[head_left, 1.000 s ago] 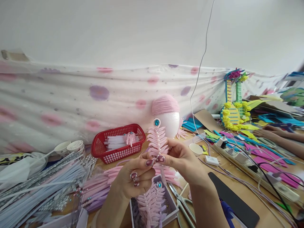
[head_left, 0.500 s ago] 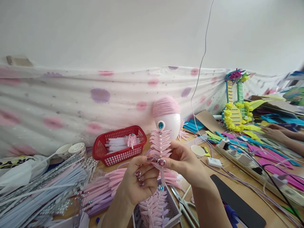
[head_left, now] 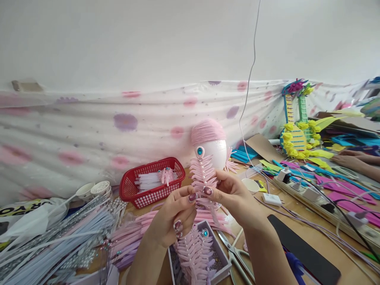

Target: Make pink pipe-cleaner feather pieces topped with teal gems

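Note:
Between my two hands stands a pink feather-shaped ornament (head_left: 203,171), with a row of pearls down its middle and a blue gem at its top. My left hand (head_left: 175,213) pinches its lower left side between thumb and finger. From the right, my right hand (head_left: 230,194) grips the lower part, the thumb in front and the fingers behind. Below, an open box (head_left: 221,273) holds more pink feather ornaments (head_left: 192,253) with pearls and a blue gem. Behind the held piece is a white foam head (head_left: 218,152) wrapped in pink thread on top.
A red basket (head_left: 130,196) holds white strips and a pink piece. Bundled pipe cleaners (head_left: 59,241) cover the left side. Scissors (head_left: 237,253), a black phone-like slab (head_left: 305,249), a power strip (head_left: 311,202) and cables lie right. Another person's hands (head_left: 353,162) rest far right.
My left thumb and finger have shifted up and to the left edge of the ornament, and the right hand's grip is slightly higher. The view has moved a little.

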Action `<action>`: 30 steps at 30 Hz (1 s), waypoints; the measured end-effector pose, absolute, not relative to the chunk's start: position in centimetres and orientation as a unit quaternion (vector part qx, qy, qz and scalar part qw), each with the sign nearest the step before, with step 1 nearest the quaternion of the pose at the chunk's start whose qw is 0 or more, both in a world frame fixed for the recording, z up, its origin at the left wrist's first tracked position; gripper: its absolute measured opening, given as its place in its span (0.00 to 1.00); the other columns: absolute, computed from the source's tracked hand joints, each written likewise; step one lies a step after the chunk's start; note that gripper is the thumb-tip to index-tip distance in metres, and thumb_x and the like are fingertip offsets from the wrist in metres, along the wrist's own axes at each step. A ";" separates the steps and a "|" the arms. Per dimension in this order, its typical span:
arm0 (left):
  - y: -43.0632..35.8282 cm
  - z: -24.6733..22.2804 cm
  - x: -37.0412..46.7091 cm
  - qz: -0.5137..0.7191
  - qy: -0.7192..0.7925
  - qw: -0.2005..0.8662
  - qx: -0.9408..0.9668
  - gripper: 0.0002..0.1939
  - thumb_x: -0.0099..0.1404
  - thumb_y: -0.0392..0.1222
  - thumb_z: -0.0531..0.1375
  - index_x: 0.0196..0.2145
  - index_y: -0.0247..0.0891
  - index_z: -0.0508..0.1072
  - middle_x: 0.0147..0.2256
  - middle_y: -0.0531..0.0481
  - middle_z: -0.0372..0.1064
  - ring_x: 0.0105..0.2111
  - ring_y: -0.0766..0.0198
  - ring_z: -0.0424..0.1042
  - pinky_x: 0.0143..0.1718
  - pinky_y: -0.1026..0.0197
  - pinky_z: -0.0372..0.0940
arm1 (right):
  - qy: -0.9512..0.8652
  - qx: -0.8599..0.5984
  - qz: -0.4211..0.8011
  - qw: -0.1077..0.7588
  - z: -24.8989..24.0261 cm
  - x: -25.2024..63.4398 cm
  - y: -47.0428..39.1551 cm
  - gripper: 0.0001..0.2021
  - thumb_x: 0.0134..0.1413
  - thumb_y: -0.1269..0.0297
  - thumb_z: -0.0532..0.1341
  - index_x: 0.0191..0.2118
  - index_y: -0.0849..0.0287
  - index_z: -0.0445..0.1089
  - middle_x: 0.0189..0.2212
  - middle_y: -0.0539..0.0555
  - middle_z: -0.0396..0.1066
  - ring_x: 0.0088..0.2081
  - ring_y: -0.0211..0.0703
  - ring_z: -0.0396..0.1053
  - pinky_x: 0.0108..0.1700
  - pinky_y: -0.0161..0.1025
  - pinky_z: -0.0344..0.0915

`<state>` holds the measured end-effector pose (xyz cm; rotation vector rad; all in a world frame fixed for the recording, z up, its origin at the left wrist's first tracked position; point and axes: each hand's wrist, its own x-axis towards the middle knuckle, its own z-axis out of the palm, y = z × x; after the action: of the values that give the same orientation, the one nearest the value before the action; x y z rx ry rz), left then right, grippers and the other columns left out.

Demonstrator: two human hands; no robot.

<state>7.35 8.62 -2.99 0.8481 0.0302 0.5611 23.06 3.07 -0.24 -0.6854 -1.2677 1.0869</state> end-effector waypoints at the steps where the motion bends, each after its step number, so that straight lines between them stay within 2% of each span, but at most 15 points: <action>1: 8.5 -3.1 7.5 0.280 0.017 0.865 0.417 0.07 0.61 0.42 0.65 0.33 0.36 0.73 0.09 0.65 0.50 0.08 0.77 0.36 0.08 0.76 0.48 | -0.553 -0.297 0.471 0.620 -0.2 23.0 3.1 0.10 0.49 0.62 0.71 0.36 0.59 0.74 0.31 0.51 0.76 0.33 0.38 0.72 0.38 0.35 0.68; 7: 8.4 -3.3 7.7 0.303 0.042 0.839 0.450 0.11 0.63 0.44 0.64 0.28 0.33 0.74 0.07 0.63 0.52 0.06 0.77 0.41 0.08 0.75 0.53 | -0.546 -0.283 0.480 0.625 -0.3 23.2 3.2 0.11 0.48 0.63 0.71 0.36 0.59 0.74 0.31 0.51 0.76 0.34 0.38 0.74 0.41 0.37 0.70; 13: 8.6 -3.3 7.5 0.252 0.017 0.886 0.388 0.07 0.61 0.38 0.65 0.30 0.30 0.79 0.07 0.65 0.46 0.07 0.80 0.35 0.07 0.78 0.49 | -0.536 -0.278 0.484 0.633 -0.3 23.3 3.0 0.11 0.48 0.62 0.71 0.37 0.60 0.73 0.32 0.52 0.76 0.35 0.39 0.74 0.40 0.37 0.70; 19: 8.3 -4.0 8.1 0.286 -0.014 0.890 0.354 0.03 0.58 0.35 0.66 0.29 0.32 0.78 0.07 0.66 0.42 0.07 0.79 0.33 0.06 0.79 0.46 | -0.526 -0.284 0.490 0.634 -0.3 22.8 3.0 0.11 0.48 0.63 0.71 0.36 0.60 0.74 0.30 0.51 0.76 0.32 0.36 0.73 0.36 0.32 0.69; 24: 8.4 -4.7 8.7 0.329 -0.031 0.866 0.377 0.03 0.57 0.37 0.67 0.31 0.36 0.78 0.06 0.67 0.41 0.06 0.78 0.33 0.05 0.77 0.44 | -0.515 -0.275 0.491 0.647 -0.4 22.3 2.9 0.11 0.49 0.59 0.70 0.36 0.59 0.73 0.31 0.52 0.77 0.32 0.36 0.73 0.36 0.33 0.70; 27: 8.4 -4.5 8.6 0.326 -0.029 0.855 0.402 0.04 0.59 0.40 0.66 0.30 0.37 0.78 0.06 0.67 0.42 0.06 0.78 0.34 0.05 0.76 0.45 | -0.514 -0.286 0.484 0.647 -0.2 22.3 2.7 0.12 0.47 0.61 0.72 0.36 0.59 0.73 0.32 0.52 0.77 0.33 0.37 0.74 0.37 0.34 0.71; 30: 8.2 -3.9 8.1 0.348 0.007 0.822 0.451 0.08 0.60 0.44 0.66 0.30 0.36 0.78 0.07 0.65 0.46 0.06 0.78 0.37 0.06 0.75 0.47 | -0.518 -0.298 0.471 0.649 0.0 22.5 2.7 0.12 0.46 0.61 0.72 0.35 0.59 0.73 0.30 0.51 0.77 0.32 0.38 0.74 0.38 0.35 0.71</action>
<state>8.07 8.22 -3.87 0.9596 0.0154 0.7414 22.48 2.67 0.04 -0.6766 -1.1778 1.0694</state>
